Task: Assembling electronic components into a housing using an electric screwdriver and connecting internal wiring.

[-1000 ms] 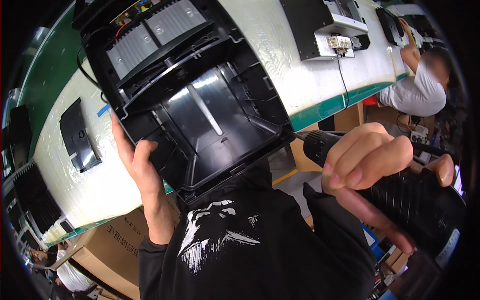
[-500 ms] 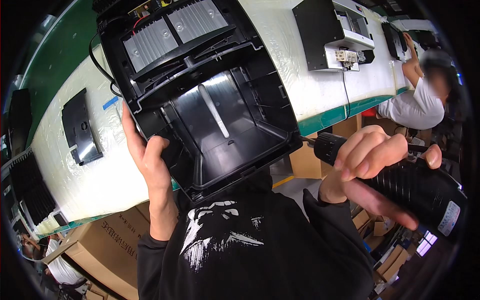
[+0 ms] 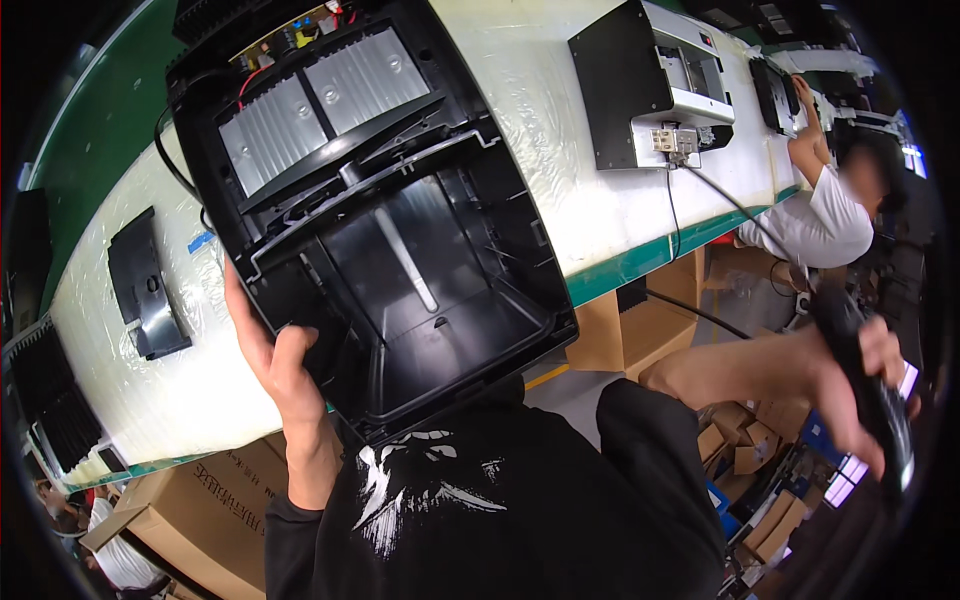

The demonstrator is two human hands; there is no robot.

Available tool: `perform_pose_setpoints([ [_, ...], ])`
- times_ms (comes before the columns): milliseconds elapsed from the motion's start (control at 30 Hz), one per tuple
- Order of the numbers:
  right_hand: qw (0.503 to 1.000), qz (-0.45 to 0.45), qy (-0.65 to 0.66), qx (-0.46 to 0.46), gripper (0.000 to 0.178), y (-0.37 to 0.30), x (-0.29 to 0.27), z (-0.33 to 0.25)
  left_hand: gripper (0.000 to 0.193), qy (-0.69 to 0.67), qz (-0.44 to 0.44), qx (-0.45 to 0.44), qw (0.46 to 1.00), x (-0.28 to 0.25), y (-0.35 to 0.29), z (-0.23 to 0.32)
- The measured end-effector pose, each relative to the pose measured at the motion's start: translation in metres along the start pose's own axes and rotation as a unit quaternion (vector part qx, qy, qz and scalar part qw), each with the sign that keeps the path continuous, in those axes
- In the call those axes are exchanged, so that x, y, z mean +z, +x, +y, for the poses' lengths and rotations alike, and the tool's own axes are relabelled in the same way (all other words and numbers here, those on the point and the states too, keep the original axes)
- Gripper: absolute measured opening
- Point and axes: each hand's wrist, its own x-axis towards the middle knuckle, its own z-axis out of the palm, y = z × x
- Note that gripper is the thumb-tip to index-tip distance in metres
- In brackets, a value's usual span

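Note:
A large black plastic housing [image 3: 530, 225], open on the side facing me, stands tilted at the table's near edge. Two ribbed grey metal heat sinks [image 3: 365, 85] sit in its upper part, and a pale strip runs down the back of the hollow below. My left hand [image 3: 285, 365] grips the housing's left wall, thumb over the rim. Well off to the right, my right hand [image 3: 865, 395] is wrapped round a black electric screwdriver [image 3: 850, 325], clear of the housing. Motion blurs the screwdriver, and its tip is hard to make out.
On the plastic-covered table [image 3: 235, 385] lie a curved black panel [image 3: 148, 285] and a piece of blue tape [image 3: 200, 242]. A black-and-silver machine [image 3: 650, 95] stands at the back right, near a co-worker [image 3: 825, 220]. Cardboard boxes [image 3: 190, 510] stand below the table.
My right hand has carried the screwdriver away from the housing's lower right side, rightward, swinging it more upright. The housing, still in my left hand, appears slightly lower and further left.

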Motion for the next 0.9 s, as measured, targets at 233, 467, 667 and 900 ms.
perform_pose_setpoints([
  [233,0.992,-0.054,0.001,0.114,0.095,-0.032,-0.024,0.056,0.084,0.023,0.013,-0.016,1.0,-0.004,-0.001,0.0],
  [467,0.949,-0.152,0.089,0.261,0.1,-0.016,-0.042,0.089,0.084,0.049,0.03,-0.016,0.998,-0.006,-0.002,-0.003],
  [667,0.937,-0.124,-0.003,0.327,0.047,0.001,0.058,0.152,0.084,0.029,0.042,0.006,0.999,-0.006,0.001,-0.007],
  [900,0.915,-0.171,-0.123,0.345,0.038,-0.015,0.099,0.14,0.08,-0.028,0.034,-0.012,0.999,0.0,-0.002,-0.001],
])
